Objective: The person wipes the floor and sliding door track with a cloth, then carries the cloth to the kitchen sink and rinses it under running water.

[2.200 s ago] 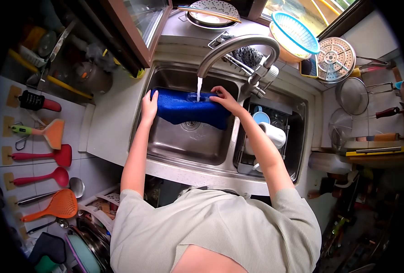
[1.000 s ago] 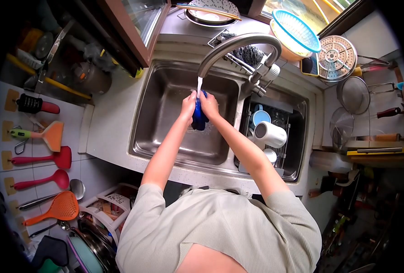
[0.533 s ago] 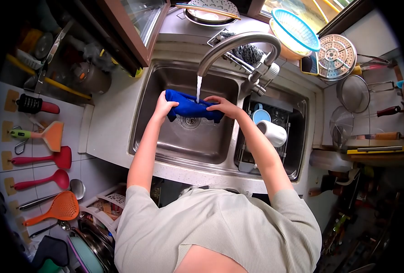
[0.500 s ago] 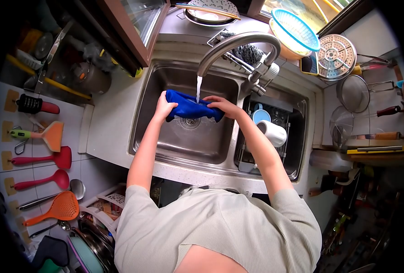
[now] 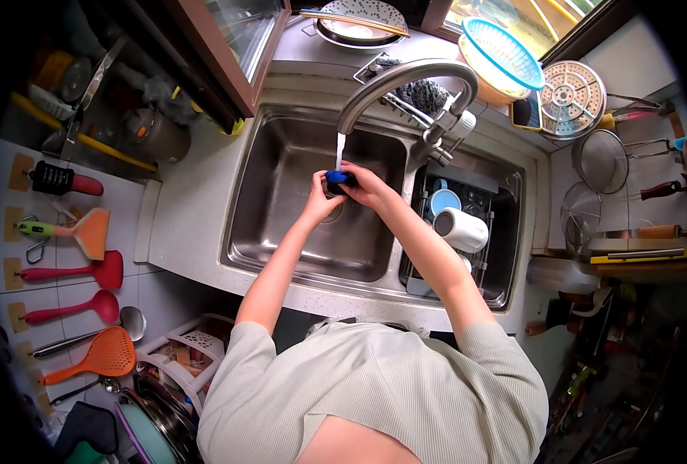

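Observation:
A wet blue cloth point(image 5: 336, 177) is bunched small between my two hands, over the left basin of the steel sink point(image 5: 281, 240). My left hand point(image 5: 322, 200) grips its left side, and my right hand point(image 5: 365, 185) closes on its right side. Much of the cloth is hidden by my fingers. From the curved tap point(image 5: 405, 69) a stream of water point(image 5: 340, 147) falls right at the cloth. Below my hands, the drain point(image 5: 332, 214) is partly covered from sight.
In the right basin a rack holds a white mug point(image 5: 461, 229) and a light blue cup point(image 5: 444, 203). A blue basket point(image 5: 503, 52) stands behind the tap. Strainers point(image 5: 600, 158) hang on the right, utensils such as an orange skimmer point(image 5: 105, 353) on the left wall.
The cloth was stretched wide between my hands under the water. Now my hands have come together and the cloth is squeezed into a small bunch.

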Tool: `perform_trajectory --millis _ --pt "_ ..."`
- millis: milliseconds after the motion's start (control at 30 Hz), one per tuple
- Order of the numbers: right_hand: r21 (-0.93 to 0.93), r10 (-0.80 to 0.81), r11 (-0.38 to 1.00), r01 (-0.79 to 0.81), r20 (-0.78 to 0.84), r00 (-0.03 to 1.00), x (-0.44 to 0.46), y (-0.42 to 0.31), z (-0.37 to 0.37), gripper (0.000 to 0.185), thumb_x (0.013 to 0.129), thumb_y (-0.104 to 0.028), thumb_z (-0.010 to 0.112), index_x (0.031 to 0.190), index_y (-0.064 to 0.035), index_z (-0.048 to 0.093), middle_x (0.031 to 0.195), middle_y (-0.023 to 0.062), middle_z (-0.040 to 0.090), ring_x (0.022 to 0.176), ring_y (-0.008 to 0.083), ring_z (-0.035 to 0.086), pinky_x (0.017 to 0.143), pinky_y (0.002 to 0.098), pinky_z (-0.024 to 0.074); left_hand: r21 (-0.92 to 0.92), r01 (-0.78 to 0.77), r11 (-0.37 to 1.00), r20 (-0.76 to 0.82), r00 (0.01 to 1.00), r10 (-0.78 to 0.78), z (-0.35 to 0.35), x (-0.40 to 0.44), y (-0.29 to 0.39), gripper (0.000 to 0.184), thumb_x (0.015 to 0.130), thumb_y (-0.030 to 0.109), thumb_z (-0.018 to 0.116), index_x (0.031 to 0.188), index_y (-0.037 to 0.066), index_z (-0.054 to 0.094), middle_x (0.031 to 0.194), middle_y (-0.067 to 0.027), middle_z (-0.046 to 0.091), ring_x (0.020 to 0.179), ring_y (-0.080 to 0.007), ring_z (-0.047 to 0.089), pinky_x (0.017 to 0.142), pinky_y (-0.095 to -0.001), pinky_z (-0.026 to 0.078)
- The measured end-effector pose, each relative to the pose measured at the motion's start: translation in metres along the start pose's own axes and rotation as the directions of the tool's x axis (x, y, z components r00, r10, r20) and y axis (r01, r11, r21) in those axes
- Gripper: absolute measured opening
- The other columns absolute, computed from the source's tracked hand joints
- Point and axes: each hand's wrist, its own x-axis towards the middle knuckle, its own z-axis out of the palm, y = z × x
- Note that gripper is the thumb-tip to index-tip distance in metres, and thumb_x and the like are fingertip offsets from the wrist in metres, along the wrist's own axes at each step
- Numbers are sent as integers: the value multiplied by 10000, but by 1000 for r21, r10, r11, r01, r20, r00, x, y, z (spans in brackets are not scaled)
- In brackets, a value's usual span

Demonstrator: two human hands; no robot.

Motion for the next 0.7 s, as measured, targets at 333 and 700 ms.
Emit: perform_trajectory --millis 333,700 --pt "-309 -51 946 100 164 985 -22 -34 5 649 753 36 650 1335 -9 365 1030 122 589 904 216 615 840 274 503 -277 226 934 -45 968 -247 -10 19 -8 292 1007 250 363 1112 67 565 942 -22 607 812 -97 601 637 -255 496" --pt "-980 -436 33 197 163 885 4 -55 -36 460 810 -461 624 858 -9 693 645 5 594 566 141 526 552 294 397 -205 92 975 -52 993 -104 -60 48 33 264 935 264 555 964 4 588 839 16 574 774 -72 495 726 -246 422"
